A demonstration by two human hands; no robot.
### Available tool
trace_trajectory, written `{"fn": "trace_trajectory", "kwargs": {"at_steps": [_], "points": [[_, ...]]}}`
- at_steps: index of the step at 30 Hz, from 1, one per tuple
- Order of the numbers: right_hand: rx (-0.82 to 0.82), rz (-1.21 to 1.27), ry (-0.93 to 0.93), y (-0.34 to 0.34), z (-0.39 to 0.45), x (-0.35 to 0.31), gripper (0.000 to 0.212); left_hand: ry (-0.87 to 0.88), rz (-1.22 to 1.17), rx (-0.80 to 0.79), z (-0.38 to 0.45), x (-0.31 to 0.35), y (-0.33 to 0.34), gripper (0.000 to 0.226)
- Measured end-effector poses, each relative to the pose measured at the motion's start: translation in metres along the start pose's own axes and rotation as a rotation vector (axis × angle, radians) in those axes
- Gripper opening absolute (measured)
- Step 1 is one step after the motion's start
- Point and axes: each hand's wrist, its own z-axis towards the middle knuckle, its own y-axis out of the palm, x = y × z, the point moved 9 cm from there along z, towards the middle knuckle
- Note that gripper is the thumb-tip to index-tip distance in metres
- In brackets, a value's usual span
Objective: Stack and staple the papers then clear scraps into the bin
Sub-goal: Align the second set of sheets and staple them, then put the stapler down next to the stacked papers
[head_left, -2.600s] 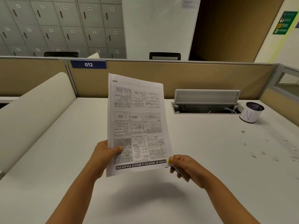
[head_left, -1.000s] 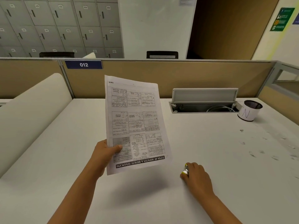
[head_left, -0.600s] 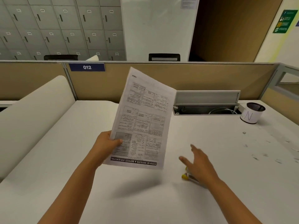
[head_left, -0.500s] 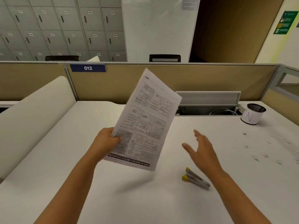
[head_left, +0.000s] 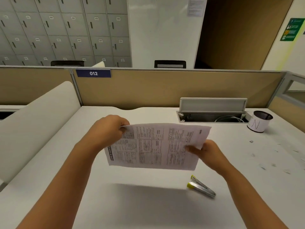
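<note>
I now see the papers (head_left: 155,146) turned sideways, my right hand (head_left: 207,152) off the stapler (head_left: 200,186) and pinching the sheets' right end alongside my left hand (head_left: 109,129).

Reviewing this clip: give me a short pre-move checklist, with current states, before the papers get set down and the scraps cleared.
1. Papers held by both hands: ok. The left hand grips the left end, the right hand pinches the right end, and the sheets are above the desk.
2. Staple in the papers: cannot tell, none is visible.
3. Stapler released: ok, it lies on the desk near the right forearm.
4. Set-down spot under the papers: ok, only shadow there.
5. Scraps cleared: not ok, bits lie on the desk at right.
6. Bin within view: ok, upright beyond the scraps.
</note>
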Motion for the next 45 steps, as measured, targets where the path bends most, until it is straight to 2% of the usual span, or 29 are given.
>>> {"fn": "trace_trajectory", "kwargs": {"at_steps": [2,4,6,7,9,11,14,17,18,20,21,23,26,31,37,39,41,43,45], "points": [[0.027,0.081,0.028,0.003,-0.003,0.010,0.019,0.015,0.040,0.079,0.001,0.004,-0.005,0.025],[0.065,0.174,0.087,0.006,-0.005,0.023,0.015,0.061,0.092,0.300,-0.001,0.008,-0.019,0.022],[0.108,0.273,0.168,0.010,-0.006,0.040,0.008,0.082,0.105,0.481,-0.007,0.011,-0.027,0.047],[0.136,0.338,0.210,0.011,-0.008,0.049,0.007,0.076,0.080,0.504,-0.008,0.010,-0.024,0.059],[0.176,0.486,0.287,0.016,-0.012,0.064,0.015,0.023,-0.027,0.465,-0.006,0.004,-0.006,0.071],[0.189,0.637,0.354,0.027,-0.019,0.073,0.013,-0.087,-0.260,0.426,-0.005,-0.011,0.022,0.079],[0.196,0.777,0.444,0.045,-0.027,0.086,0.014,-0.325,-0.863,0.348,-0.012,-0.033,0.074,0.085],[0.203,0.820,0.527,0.061,-0.033,0.097,0.017,-0.606,-1.328,0.161,-0.020,-0.035,0.137,0.086],[0.212,0.853,0.538,0.066,-0.034,0.099,0.016,-0.650,-1.419,0.074,-0.021,-0.030,0.155,0.082],[0.222,0.948,0.538,0.075,-0.034,0.098,0.013,-0.616,-1.526,-0.072,-0.021,-0.013,0.173,0.056],[0.224,0.988,0.543,0.079,-0.036,0.096,0.012,-0.579,-1.510,-0.091,-0.021,-0.007,0.175,0.042],[0.224,1.048,0.565,0.087,-0.040,0.092,0.012,-0.553,-1.459,-0.053,-0.021,-0.004,0.173,0.032],[0.157,1.060,0.604,0.098,-0.045,0.090,0.014,-0.558,-1.425,-0.002,-0.020,-0.009,0.169,0.032],[-0.008,0.877,0.700,0.112,-0.058,0.096,0.015,-0.568,-1.329,-0.022,-0.014,-0.024,0.170,0.036],[0.030,0.885,0.713,0.115,-0.049,0.103,0.024,-0.542,-1.308,-0.027,0.001,-0.030,0.180,0.028],[0.042,0.909,0.726,0.116,-0.039,0.105,0.029,-0.584,-1.264,0.047,0.002,-0.041,0.186,0.042],[0.052,0.938,0.741,0.117,-0.027,0.106,0.034,-0.575,-0.947,0.099,0.000,-0.062,0.196,0.048],[0.073,0.966,0.752,0.118,-0.012,0.108,0.039,-0.476,-0.439,-0.021,-0.006,-0.074,0.220,0.058],[0.100,0.982,0.764,0.118,0.007,0.110,0.042,-0.345,-0.128,-0.118,-0.012,-0.077,0.245,0.080]]}}
